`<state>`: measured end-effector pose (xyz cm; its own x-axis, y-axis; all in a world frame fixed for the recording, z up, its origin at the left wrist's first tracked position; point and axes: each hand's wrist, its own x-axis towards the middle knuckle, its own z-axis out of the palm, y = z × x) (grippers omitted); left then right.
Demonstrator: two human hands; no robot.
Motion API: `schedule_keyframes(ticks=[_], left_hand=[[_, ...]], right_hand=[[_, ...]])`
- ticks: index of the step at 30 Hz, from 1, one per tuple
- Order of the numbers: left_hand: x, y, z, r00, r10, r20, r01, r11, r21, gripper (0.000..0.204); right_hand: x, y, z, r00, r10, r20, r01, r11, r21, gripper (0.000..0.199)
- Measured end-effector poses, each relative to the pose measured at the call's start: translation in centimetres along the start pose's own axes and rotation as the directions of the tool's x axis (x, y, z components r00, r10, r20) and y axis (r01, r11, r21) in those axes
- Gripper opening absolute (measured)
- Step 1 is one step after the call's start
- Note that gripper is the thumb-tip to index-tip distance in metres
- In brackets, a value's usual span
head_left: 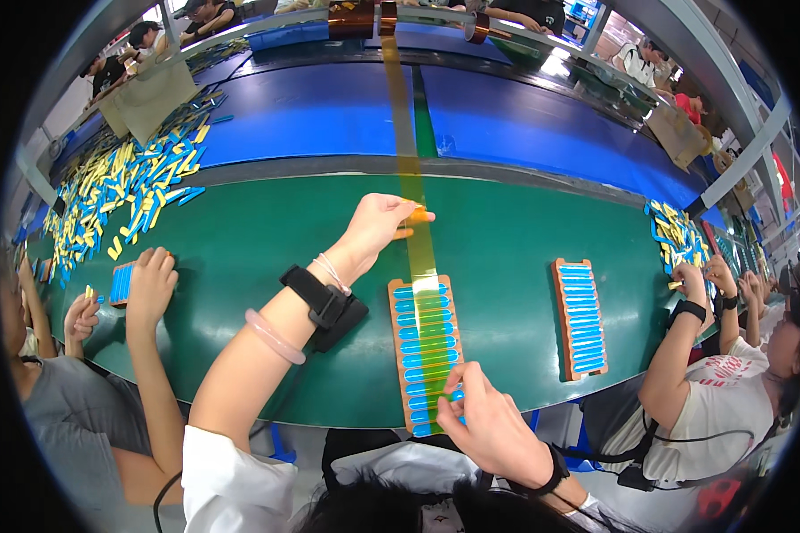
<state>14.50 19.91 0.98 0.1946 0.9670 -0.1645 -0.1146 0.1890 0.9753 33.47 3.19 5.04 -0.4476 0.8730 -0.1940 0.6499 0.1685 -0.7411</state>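
A long strip of amber tape [403, 133] runs down from a roll at the far side and lies over a brown slotted tray [396, 330] filled with a column of blue flat pieces [411, 361]. My left hand [380, 227] is closed on the tape beyond the tray's far end, thumb and forefinger pinching its edge while other fingers show through from behind. At the near right side of the tray, my right hand [489, 425] has its fingertips pinched at the tape's right edge near its lower end; the exact contact is partly hidden.
Amber rolls [352, 19] hang on a bar at the far side. Another filled tray [581, 318] lies to the right on the green table [507, 231]. Loose blue and yellow pieces [142, 182] are heaped left, more at far right. Co-workers sit on both sides.
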Motion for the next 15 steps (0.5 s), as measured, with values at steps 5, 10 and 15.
schedule_keyframes(ticks=[5, 10, 15], left_hand=[[-0.2, -1.3, 2.1, 0.979, 0.198, -0.043, -0.184, 0.959, 0.216, 0.024], [-1.1, -1.4, 2.4, 0.955, 0.286, -0.077, -0.247, 0.913, 0.325, 0.023], [-1.6, -2.4, 2.1, 0.957, 0.266, -0.118, -0.182, 0.865, 0.468, 0.023]], right_hand=[[1.8, 0.4, -0.7, 0.996, -0.088, -0.017, 0.086, 0.992, -0.091, 0.025], [7.0, 0.6, -1.7, 0.947, -0.311, -0.082, 0.286, 0.931, -0.229, 0.030], [13.7, 0.8, -3.0, 0.958, -0.203, -0.205, 0.150, 0.958, -0.244, 0.031]])
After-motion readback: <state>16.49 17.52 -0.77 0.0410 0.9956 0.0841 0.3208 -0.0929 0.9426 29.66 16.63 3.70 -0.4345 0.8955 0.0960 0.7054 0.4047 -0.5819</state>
